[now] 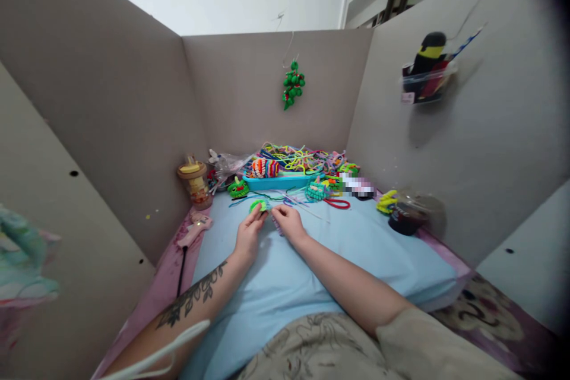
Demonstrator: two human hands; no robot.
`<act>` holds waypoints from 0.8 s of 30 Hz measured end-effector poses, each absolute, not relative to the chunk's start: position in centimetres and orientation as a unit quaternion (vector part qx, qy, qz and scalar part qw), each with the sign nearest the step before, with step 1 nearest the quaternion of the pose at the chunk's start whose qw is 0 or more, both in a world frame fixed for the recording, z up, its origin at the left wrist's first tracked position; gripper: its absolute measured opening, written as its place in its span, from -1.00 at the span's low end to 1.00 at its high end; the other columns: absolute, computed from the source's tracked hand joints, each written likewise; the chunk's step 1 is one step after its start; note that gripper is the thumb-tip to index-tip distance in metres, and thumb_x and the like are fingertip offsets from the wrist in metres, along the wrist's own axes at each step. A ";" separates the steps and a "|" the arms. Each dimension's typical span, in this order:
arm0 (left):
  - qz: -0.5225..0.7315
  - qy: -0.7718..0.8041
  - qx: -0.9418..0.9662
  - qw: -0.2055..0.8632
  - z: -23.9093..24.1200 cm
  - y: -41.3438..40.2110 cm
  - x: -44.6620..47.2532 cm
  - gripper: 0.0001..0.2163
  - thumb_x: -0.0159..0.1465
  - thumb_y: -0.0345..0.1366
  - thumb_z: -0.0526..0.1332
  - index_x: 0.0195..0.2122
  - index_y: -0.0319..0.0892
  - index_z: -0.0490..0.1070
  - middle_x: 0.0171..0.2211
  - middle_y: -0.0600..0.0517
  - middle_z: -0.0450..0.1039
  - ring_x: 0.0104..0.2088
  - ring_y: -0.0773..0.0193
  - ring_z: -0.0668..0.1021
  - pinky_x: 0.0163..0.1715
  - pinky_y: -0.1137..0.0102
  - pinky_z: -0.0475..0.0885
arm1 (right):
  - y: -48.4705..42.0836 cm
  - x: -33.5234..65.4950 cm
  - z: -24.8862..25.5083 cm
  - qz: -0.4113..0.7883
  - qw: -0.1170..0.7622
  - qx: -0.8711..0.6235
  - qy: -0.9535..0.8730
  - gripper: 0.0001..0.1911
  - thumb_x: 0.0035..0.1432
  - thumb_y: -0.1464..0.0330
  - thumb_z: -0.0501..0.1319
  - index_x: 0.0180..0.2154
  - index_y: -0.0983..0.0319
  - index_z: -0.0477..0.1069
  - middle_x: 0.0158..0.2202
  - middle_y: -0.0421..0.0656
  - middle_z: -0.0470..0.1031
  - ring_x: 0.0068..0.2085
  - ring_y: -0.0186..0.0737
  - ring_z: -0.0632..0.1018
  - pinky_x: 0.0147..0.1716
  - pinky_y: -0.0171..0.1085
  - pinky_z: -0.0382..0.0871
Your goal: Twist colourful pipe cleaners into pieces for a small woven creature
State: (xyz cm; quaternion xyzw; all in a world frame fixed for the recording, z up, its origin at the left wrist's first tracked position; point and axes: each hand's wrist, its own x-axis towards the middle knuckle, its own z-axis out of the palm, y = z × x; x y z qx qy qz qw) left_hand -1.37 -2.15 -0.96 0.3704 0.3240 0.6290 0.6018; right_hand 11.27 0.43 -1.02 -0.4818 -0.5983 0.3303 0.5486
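My left hand (250,230) is closed around a small bright green knotted cord piece (258,206), its thumb on top. Right beside it, my right hand (289,224) has its fingers pinched together; what is between the fingertips is too small to make out. A purplish braided strip (276,226) shows just below, between the two hands. Beyond them lie a green knotted figure (238,189), a teal knotted figure (317,190) and a red cord loop (337,204).
A blue tray (285,182) holds a tangle of coloured cords (294,157). On the left stand a lidded cup (196,185) and a pink hot glue gun (195,230). A dark tub (405,221) is at right. Grey partitions (276,124) enclose the blue-covered table (356,249).
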 end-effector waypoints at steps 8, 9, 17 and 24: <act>0.687 0.276 0.205 0.640 0.1 -1.5 -2.7 -0.90 0.06 -0.45 0.21 -0.38 -0.20 0.33 -0.44 0.07 0.45 -0.42 0.36 0.52 -0.33 0.42 0.42 | -0.6 10.2 -1.6 0.300 0.530 -0.417 -0.675 -0.60 -0.17 0.32 0.28 -0.23 0.22 0.26 -0.29 -0.19 0.37 -0.32 -0.28 0.41 -0.32 -0.29 0.30; 0.687 0.275 0.194 0.644 0.1 -1.4 -2.8 -0.91 0.07 -0.46 0.20 -0.39 -0.20 0.32 -0.44 0.06 0.45 -0.42 0.36 0.52 -0.32 0.42 0.43 | -0.7 10.2 -1.6 0.289 0.527 -0.417 -0.681 -0.62 -0.16 0.35 0.27 -0.23 0.22 0.26 -0.30 -0.19 0.37 -0.30 -0.27 0.41 -0.30 -0.28 0.29; 0.691 0.275 0.162 0.649 -0.2 -0.7 -3.3 -0.87 0.09 -0.57 0.12 -0.40 -0.21 0.30 -0.45 0.06 0.43 -0.43 0.37 0.52 -0.30 0.42 0.43 | -1.3 11.0 -0.2 0.307 0.543 -0.393 -0.676 -0.80 0.03 0.28 0.15 -0.27 0.24 0.33 -0.46 -0.25 0.35 -0.46 -0.34 0.34 -0.45 -0.36 0.21; 0.688 0.286 0.179 0.643 0.0 -0.7 -3.3 -0.81 0.05 -0.61 0.12 -0.38 -0.20 0.28 -0.39 0.02 0.44 -0.35 0.33 0.53 -0.18 0.36 0.42 | -1.3 11.3 0.2 0.302 0.575 -0.390 -0.653 -0.84 0.02 0.29 0.13 -0.36 0.24 0.37 -0.46 -0.22 0.39 -0.45 -0.33 0.37 -0.42 -0.34 0.26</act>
